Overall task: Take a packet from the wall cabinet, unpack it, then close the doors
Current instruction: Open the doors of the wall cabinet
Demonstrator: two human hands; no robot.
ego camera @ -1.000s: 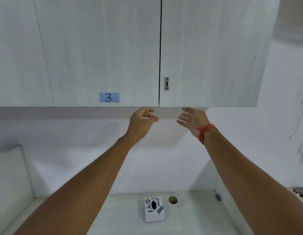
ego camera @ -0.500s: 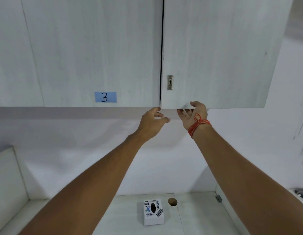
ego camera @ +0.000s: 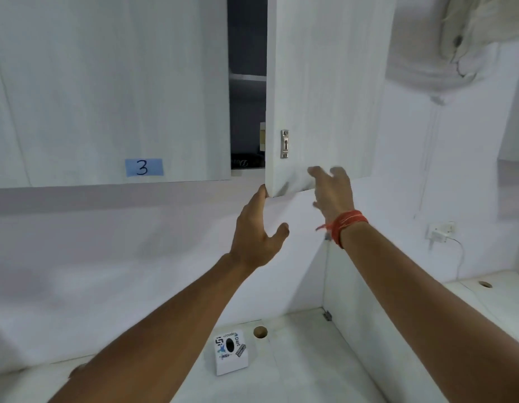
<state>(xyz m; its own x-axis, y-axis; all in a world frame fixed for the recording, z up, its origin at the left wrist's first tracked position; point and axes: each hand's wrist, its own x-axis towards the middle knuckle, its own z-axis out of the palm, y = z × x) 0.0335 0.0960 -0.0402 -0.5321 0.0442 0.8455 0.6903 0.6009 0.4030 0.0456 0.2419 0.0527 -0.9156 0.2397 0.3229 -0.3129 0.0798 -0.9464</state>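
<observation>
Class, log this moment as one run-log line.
stage: opening | right door: ajar | left door: shut | left hand: at right door's corner | right hand: open | packet: unclear

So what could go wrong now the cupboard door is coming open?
The right door is swung out near head height, so the person could bump it. The left hand has fingertips at the door's bottom corner, where they might get pinched. Things inside the cabinet sit near the edge and could perhaps tumble out.

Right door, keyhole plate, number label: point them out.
Right door point(ego camera: 325, 82), head view, middle of its front panel.
Keyhole plate point(ego camera: 284, 144), head view, centre of the metal.
Number label point(ego camera: 144, 167), head view, on the 3.
</observation>
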